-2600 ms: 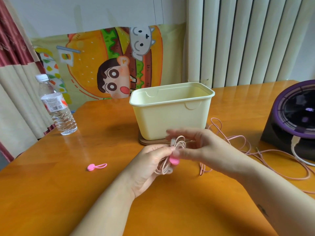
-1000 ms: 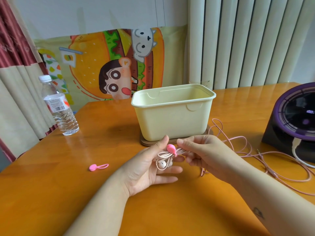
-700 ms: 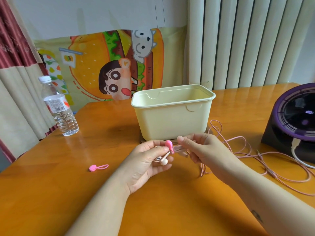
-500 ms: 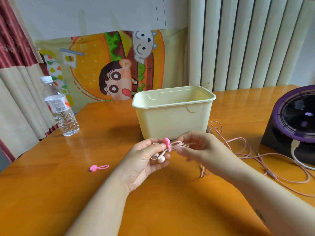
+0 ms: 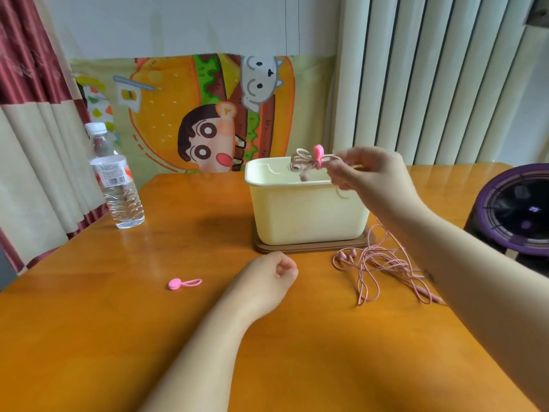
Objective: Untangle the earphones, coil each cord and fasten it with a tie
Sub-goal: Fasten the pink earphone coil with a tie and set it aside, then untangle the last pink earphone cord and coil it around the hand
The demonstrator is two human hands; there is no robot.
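My right hand (image 5: 368, 173) pinches a coiled beige earphone bundle (image 5: 303, 163) bound by a pink tie (image 5: 318, 153), holding it in the air over the open top of the cream plastic bin (image 5: 306, 215). My left hand (image 5: 267, 278) rests on the table in front of the bin, fingers loosely curled, holding nothing. A second pair of earphones, pink (image 5: 383, 266), lies in a loose tangle on the table to the right of the bin, partly under my right forearm. A spare pink tie (image 5: 182, 283) lies on the table to the left of my left hand.
The bin stands on a brown base (image 5: 312, 248) on an orange wooden table (image 5: 148, 337). A water bottle (image 5: 116, 185) stands at the far left. A purple and black round device (image 5: 517, 212) sits at the right edge. Curtains and a cartoon cloth hang behind.
My right hand has lifted the tied beige bundle away from my left hand and up over the bin. My left hand has let go and dropped to the table.
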